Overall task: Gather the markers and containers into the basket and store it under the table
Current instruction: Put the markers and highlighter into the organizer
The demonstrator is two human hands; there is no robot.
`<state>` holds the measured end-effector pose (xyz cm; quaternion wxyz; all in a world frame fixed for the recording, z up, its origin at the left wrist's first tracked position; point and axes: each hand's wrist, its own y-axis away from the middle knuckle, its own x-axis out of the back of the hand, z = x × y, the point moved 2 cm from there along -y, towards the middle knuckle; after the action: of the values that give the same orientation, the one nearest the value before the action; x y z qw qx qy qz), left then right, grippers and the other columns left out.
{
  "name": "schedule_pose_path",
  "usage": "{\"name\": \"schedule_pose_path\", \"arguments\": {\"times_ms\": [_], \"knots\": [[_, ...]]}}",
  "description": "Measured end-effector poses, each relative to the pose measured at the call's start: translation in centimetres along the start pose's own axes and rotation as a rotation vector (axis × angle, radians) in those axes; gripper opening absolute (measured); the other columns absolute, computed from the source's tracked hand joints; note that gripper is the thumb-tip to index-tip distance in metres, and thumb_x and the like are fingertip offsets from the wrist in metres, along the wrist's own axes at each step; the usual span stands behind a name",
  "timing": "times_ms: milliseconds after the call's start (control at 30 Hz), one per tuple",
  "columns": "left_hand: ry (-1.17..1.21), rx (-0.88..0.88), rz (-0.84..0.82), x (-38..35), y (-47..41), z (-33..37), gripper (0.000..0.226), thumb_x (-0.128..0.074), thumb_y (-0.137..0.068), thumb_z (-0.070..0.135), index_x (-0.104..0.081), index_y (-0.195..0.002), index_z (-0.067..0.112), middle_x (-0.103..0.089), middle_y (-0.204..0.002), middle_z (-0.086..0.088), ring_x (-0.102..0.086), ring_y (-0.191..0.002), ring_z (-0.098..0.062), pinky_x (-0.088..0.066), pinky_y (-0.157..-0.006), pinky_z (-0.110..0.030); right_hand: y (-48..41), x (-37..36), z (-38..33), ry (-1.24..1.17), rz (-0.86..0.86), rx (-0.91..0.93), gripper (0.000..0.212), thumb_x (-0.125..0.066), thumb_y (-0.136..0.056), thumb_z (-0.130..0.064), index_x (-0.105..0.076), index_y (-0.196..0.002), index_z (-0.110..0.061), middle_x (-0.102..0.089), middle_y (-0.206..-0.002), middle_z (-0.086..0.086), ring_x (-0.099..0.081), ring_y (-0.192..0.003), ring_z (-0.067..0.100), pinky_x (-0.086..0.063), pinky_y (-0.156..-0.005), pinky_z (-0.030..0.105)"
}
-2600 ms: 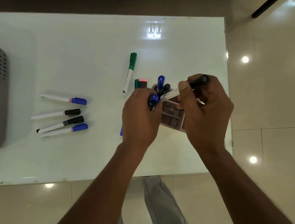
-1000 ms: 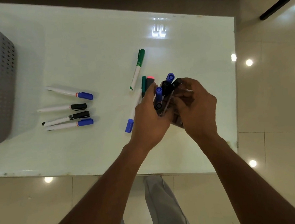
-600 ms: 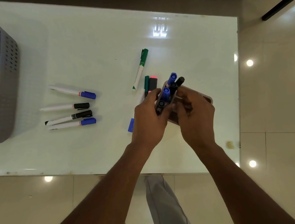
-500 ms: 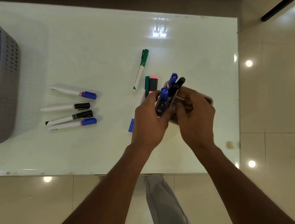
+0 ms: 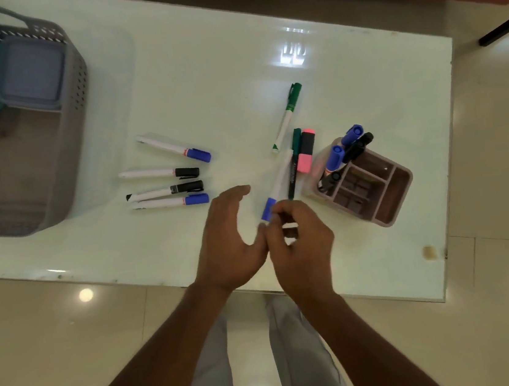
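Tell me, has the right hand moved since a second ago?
Yes. The right hand left the organizer and came toward the table's near edge, where it pinches the blue-capped marker.

I've got bare tabletop between basket and green marker; nearer me, four loose markers lie across the lane toward the basket, and the organizer blocks the right side.

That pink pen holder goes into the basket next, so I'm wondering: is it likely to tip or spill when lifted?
The pen holder looks like rigid plastic, so it should keep its shape in a grip. Its markers all crowd one corner and lean outward, so it is probably lopsided and may tilt that way. Loose, they could slide out.
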<state>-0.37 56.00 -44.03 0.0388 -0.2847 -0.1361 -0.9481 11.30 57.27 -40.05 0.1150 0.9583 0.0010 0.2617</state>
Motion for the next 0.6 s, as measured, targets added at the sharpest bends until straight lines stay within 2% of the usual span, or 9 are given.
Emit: {"name": "schedule_pose_path", "arguments": {"times_ms": [33, 100, 167, 233, 300, 367, 433, 533, 600], "knots": [[-0.017, -0.019, 0.059, 1.1, -0.2, -0.9, 0.049, -0.056, -0.086, 0.027, -0.052, -0.13, 0.008, -0.058, -0.13, -0.006, -0.052, -0.121, -0.018, -0.041, -0.104, -0.029, -0.3, -1.6, -0.7, -0.018, -0.059, -0.024, 0.011, -0.062, -0.09, -0.006, -0.064, -0.1, -0.012, -0.064, -0.087, -0.007, -0.062, -0.078, 0.002, -0.05, -0.064, 0.01], [-0.094, -0.023, 0.185, 3.5, -1.4, -2.4, 0.038, -0.049, -0.084, 0.012, -0.058, -0.121, 0.005, -0.063, -0.118, -0.01, -0.057, -0.112, -0.022, -0.041, -0.098, -0.025, -1.6, -5.3, -0.9, -0.018, -0.146, -0.174, 0.01, -0.061, -0.092, -0.011, -0.063, -0.101, -0.013, -0.065, -0.087, -0.006, -0.064, -0.075, 0.005, -0.054, -0.068, 0.015], [-0.205, 0.006, 0.248, 5.9, -3.6, -3.9, 0.035, -0.049, -0.083, 0.0, -0.062, -0.114, 0.005, -0.065, -0.111, -0.011, -0.057, -0.106, -0.025, -0.04, -0.092, -0.023, -2.9, -9.6, -0.2, -0.01, -0.202, -0.432, 0.013, -0.066, -0.089, -0.018, -0.064, -0.1, -0.011, -0.068, -0.091, 0.0, -0.067, -0.078, 0.013, -0.06, -0.076, 0.031], [-0.363, 0.054, 0.19, 7.9, -6.2, -5.0, 0.034, -0.051, -0.086, 0.0, -0.061, -0.118, 0.007, -0.063, -0.117, -0.01, -0.054, -0.112, -0.026, -0.042, -0.094, -0.029, -3.3, -12.9, 0.4, -0.011, -0.21, -0.67, 0.021, -0.071, -0.085, -0.026, -0.065, -0.097, -0.009, -0.07, -0.09, 0.006, -0.07, -0.078, 0.02, -0.061, -0.077, 0.039], [-0.512, 0.092, 0.069, 9.5, -8.4, -6.1, 0.035, -0.057, -0.09, 0.008, -0.057, -0.125, 0.01, -0.06, -0.123, -0.009, -0.051, -0.118, -0.026, -0.041, -0.098, -0.035, -3.1, -15.0, 0.0, -0.036, -0.155, -0.798, 0.03, -0.075, -0.081, -0.033, -0.064, -0.093, -0.007, -0.071, -0.087, 0.009, -0.071, -0.074, 0.021, -0.061, -0.073, 0.037], [-0.599, 0.094, -0.069, 10.3, -9.6, -7.1, 0.039, -0.061, -0.09, 0.014, -0.054, -0.127, 0.011, -0.058, -0.126, -0.009, -0.05, -0.117, -0.027, -0.042, -0.097, -0.037, -2.7, -16.0, -0.6, -0.044, -0.073, -0.833, 0.037, -0.075, -0.08, -0.04, -0.06, -0.089, -0.007, -0.07, -0.086, 0.008, -0.069, -0.072, 0.02, -0.058, -0.064, 0.031], [-0.645, 0.052, -0.174, 10.6, -10.1, -7.9, 0.041, -0.062, -0.089, 0.015, -0.052, -0.128, 0.011, -0.055, -0.126, -0.01, -0.05, -0.113, -0.028, -0.044, -0.093, -0.038, -2.6, -16.5, -1.2, -0.011, -0.011, -0.825, 0.039, -0.072, -0.082, -0.044, -0.054, -0.087, -0.009, -0.064, -0.084, 0.004, -0.062, -0.072, 0.017, -0.046, -0.06, 0.027], [-0.627, 0.03, -0.218, 10.8, -10.6, -8.8, 0.037, -0.062, -0.089, 0.015, -0.053, -0.124, 0.014, -0.057, -0.121, -0.008, -0.052, -0.107, -0.028, -0.047, -0.087, -0.041, -2.9, -17.3, -1.6, 0.027, 0.059, -0.828, 0.042, -0.071, -0.082, -0.048, -0.048, -0.086, -0.013, -0.054, -0.081, 0.0, -0.055, -0.074, 0.016, -0.04, -0.064, 0.027], [-0.571, 0.036, -0.218, 10.8, -10.7, -9.0, 0.028, -0.062, -0.088, 0.014, -0.057, -0.115, 0.014, -0.059, -0.113, -0.007, -0.054, -0.1, -0.026, -0.048, -0.081, -0.039, -3.1, -17.6, -1.5, 0.033, 0.089, -0.836, 0.042, -0.071, -0.082, -0.047, -0.048, -0.085, -0.013, -0.054, -0.08, 0.0, -0.055, -0.074, 0.016, -0.04, -0.063, 0.026]]}}
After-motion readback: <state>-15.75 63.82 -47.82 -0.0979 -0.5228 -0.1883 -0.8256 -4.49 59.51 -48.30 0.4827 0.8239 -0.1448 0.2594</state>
